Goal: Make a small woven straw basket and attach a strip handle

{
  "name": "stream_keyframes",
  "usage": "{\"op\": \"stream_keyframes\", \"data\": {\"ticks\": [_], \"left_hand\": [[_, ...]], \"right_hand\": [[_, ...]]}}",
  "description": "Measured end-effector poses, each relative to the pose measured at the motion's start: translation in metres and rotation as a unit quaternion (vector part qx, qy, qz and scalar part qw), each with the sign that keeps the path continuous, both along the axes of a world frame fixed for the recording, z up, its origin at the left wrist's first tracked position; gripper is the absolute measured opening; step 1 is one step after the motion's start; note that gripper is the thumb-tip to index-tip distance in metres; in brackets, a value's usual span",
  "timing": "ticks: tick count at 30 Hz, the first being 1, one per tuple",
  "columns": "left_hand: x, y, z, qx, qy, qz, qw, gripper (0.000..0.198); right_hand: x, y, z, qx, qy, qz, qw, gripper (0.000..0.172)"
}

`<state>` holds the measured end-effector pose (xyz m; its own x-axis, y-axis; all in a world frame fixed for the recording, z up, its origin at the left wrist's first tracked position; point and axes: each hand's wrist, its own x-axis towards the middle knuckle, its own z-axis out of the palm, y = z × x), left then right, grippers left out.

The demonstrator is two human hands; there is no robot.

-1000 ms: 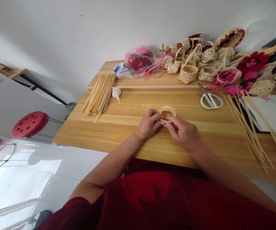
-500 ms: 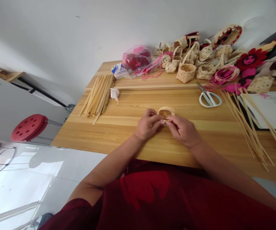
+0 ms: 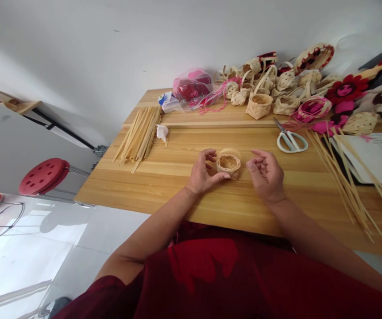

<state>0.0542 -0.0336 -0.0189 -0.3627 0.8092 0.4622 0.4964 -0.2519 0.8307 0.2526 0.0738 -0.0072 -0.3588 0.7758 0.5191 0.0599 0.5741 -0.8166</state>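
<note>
— As both wrists lie at the wooden table [image 3: 177, 195], what do the hands show?
— Left hand [image 3: 204, 173]: palm turned inward, fingers [image 3: 208, 153] curled, thumb [image 3: 222, 176] stretched out, touching the small woven basket [image 3: 228, 163] standing on the tabletop. Right hand [image 3: 266, 175]: fingers loosely curled, just beside the basket, touching nothing.
— Farther off?
— White-handled scissors [image 3: 290, 141] to the right; a bundle of pale strips [image 3: 139, 135] to the left.

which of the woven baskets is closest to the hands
The small round handleless basket between the left hand and right hand; the other baskets sit grouped along the far side of the table.
</note>
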Motion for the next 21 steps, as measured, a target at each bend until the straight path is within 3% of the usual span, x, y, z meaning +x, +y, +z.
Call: {"op": "stream_keyframes", "data": {"ticks": [3, 11, 17, 21], "left_hand": [[-0.002, 0.001, 0.0, -0.018, 0.005, -0.014, 1.0, 0.1], [-0.005, 0.004, -0.003, -0.019, -0.014, -0.047, 0.999, 0.108], [-0.011, 0.008, -0.008, 0.013, -0.11, -0.017, 0.994, 0.074], [-0.015, 0.011, -0.009, 0.002, -0.137, -0.001, 0.991, 0.067]], "right_hand": [[0.0, 0.005, -0.006, -0.035, -0.01, 0.012, 0.999, 0.046], [0.0, 0.005, -0.003, -0.102, -0.012, 0.022, 0.994, 0.04], [-0.001, 0.007, -0.002, -0.138, 0.011, 0.014, 0.99, 0.048], [-0.002, 0.008, -0.002, -0.153, 0.001, 0.014, 0.988, 0.051]]}}
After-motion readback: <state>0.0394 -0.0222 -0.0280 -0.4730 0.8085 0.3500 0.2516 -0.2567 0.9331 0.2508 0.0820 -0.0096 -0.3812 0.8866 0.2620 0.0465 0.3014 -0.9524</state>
